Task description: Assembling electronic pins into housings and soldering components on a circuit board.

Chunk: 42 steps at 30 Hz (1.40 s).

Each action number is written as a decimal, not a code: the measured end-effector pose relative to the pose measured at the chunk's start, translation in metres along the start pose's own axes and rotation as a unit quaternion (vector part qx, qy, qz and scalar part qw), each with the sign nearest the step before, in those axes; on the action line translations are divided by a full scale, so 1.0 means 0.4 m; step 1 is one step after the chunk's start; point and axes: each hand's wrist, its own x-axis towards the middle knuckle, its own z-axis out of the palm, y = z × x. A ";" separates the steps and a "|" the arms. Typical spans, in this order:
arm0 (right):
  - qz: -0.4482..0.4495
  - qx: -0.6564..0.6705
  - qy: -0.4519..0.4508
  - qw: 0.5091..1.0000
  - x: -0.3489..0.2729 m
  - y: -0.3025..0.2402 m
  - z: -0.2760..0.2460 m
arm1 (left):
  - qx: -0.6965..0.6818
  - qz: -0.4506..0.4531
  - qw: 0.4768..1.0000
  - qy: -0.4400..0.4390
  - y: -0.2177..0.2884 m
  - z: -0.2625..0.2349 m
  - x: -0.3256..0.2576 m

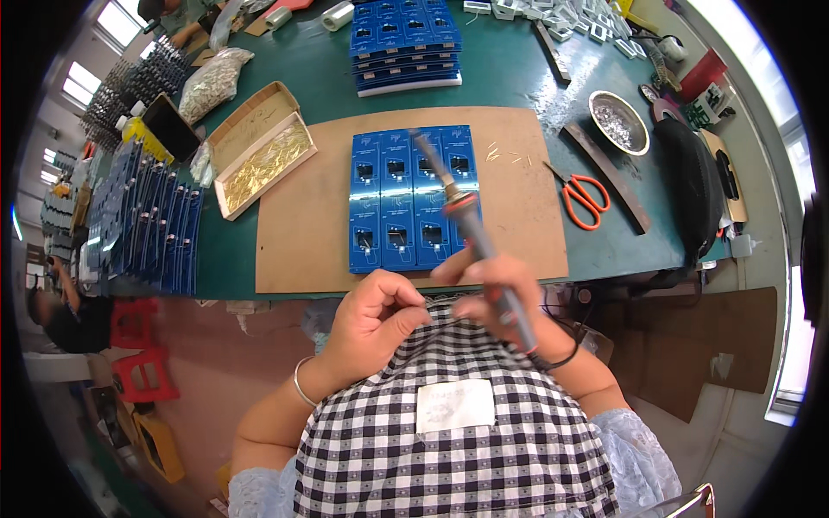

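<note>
The right hand [494, 289] grips a soldering iron [466, 220], its tip over the blue circuit panel [412, 197] on the brown mat [527, 216]. The left hand [376, 318] pinches thin wire, closed. A white label [455, 405] sits on the checked apron. Far off lies a blue board stack [404, 43]; left, an open cardboard box [259, 160]; right, orange scissors [583, 197].
</note>
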 end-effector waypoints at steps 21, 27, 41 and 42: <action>0.175 -0.649 0.095 0.735 -0.109 -0.051 -0.610 | 0.224 0.041 0.973 0.037 -0.021 -0.093 0.105; 0.050 -0.712 -0.099 0.694 -0.023 -0.100 -0.676 | 0.249 0.061 0.966 0.024 -0.008 -0.098 0.117; 0.061 -0.740 -0.049 0.668 0.171 0.102 -0.639 | 0.267 0.084 0.959 0.047 -0.010 -0.110 0.118; 0.052 -0.735 -0.055 0.673 0.178 0.109 -0.634 | 0.264 0.077 0.960 0.044 -0.014 -0.111 0.114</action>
